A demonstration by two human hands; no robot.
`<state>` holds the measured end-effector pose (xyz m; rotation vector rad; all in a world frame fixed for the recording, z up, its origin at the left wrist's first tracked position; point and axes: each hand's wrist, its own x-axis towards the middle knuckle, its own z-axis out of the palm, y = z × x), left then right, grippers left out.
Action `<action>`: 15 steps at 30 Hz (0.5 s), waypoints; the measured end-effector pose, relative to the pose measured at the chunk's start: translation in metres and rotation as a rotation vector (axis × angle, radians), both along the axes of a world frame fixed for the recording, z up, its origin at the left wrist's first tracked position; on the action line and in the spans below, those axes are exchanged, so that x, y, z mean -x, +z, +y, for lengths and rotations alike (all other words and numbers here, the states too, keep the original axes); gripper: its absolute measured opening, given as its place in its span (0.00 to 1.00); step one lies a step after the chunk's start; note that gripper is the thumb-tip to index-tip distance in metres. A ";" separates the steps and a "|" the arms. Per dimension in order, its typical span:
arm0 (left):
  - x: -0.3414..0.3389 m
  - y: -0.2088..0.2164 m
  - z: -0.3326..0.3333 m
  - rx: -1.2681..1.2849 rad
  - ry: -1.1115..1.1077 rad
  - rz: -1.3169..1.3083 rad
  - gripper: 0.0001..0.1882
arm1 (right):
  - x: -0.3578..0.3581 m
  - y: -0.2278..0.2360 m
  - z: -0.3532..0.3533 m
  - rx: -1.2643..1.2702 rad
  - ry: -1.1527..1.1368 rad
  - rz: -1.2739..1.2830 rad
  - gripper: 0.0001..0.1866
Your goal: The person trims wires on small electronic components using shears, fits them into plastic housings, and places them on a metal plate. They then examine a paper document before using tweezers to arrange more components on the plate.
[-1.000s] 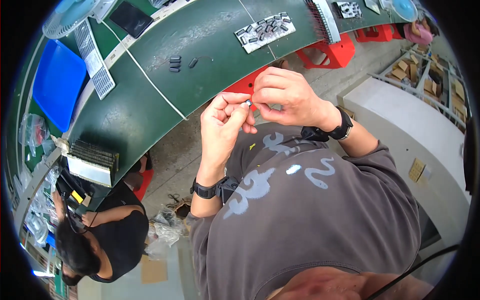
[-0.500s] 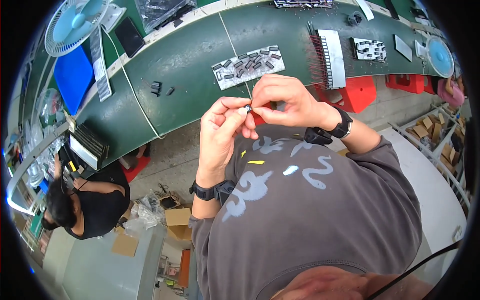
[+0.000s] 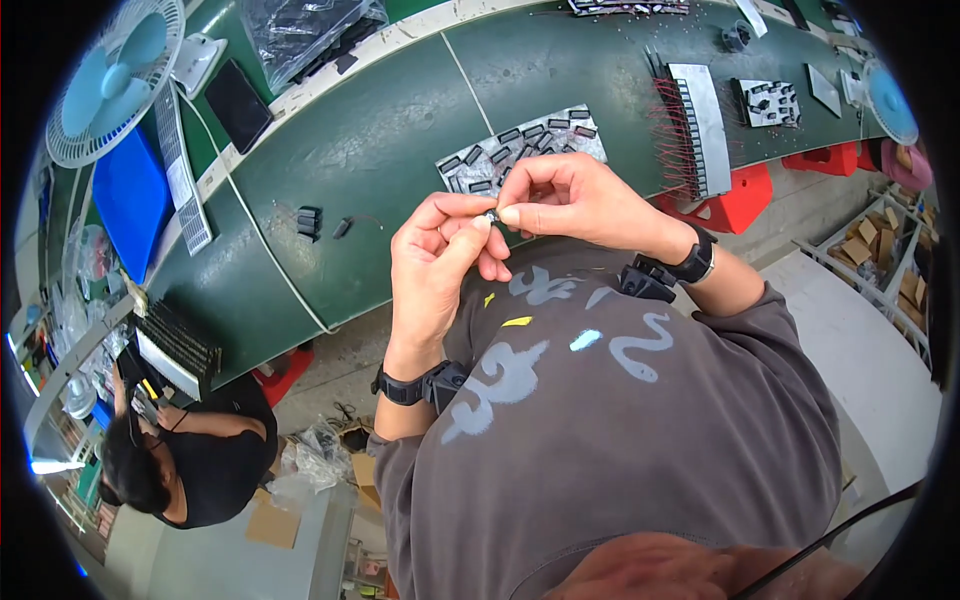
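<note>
My left hand [image 3: 432, 257] and my right hand [image 3: 572, 203] meet at the near edge of the green workbench, in front of my chest. Between their thumbs and fingertips is a small black part [image 3: 491, 215], mostly covered, its exact kind too small to tell. Both hands are pinched closed on it. Just beyond, a pale speckled plate [image 3: 594, 150] carries several small black rectangular pieces [image 3: 510, 134]; my right hand hides part of its near side. More black pieces [image 3: 309, 222] lie on the bench to the left.
On the right stand a white strip with red wires [image 3: 702, 130] and another plate of black pieces [image 3: 770, 118]. A phone [image 3: 238, 105], a fan [image 3: 117, 82] and a blue tray [image 3: 132, 195] are at the left. A co-worker [image 3: 215, 450] sits lower left; a red stool [image 3: 738, 198] is at the right.
The whole view has shifted a little, with the bench appearing closer. Both hands stay pinched on the small black part, and my right fingers have closed in tighter beside the left ones.
</note>
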<state>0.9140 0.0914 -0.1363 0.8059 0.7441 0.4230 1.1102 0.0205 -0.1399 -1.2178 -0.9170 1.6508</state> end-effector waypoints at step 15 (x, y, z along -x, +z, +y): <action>0.003 -0.070 0.004 -0.118 -0.191 -0.044 0.09 | 0.010 -0.061 -0.014 0.185 -0.070 0.297 0.10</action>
